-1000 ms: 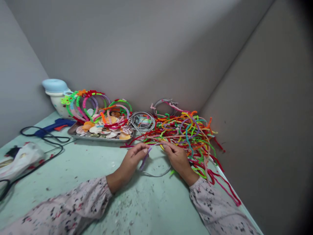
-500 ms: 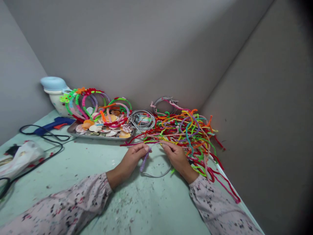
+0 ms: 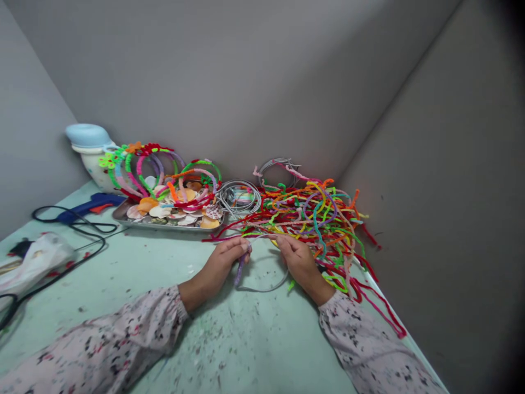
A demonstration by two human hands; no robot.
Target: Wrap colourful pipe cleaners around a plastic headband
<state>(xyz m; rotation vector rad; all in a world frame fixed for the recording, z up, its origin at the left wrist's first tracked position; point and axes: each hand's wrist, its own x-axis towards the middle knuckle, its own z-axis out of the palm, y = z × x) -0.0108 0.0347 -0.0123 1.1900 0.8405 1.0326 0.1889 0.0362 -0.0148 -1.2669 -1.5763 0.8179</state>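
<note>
A thin grey wire hoop (image 3: 264,290) is held up between my hands above the table. Fuzzy purple pipe cleaner (image 3: 239,272) is wrapped round its left part. My left hand (image 3: 223,264) pinches the hoop at the upper end of this purple wrap. With thumb and fingers together, my right hand (image 3: 301,267) grips the hoop's upper right side, close to the heap of coloured pipe cleaners (image 3: 295,216). The exact spot under the right fingertips is hidden.
A metal tray (image 3: 164,225) holds shells and several pipe-cleaner-wrapped headbands (image 3: 143,169). Coils of grey wire (image 3: 240,213) lie beside it. At left are a blue glue gun (image 3: 88,208) with black cord, a plastic bag (image 3: 43,260) and a blue-lidded container (image 3: 92,153). Walls enclose the table.
My right hand has shifted slightly right along the hoop, and its upper stretch between the hands shows a little differently. The left hand keeps its pinch. The camera view has moved a little.
</note>
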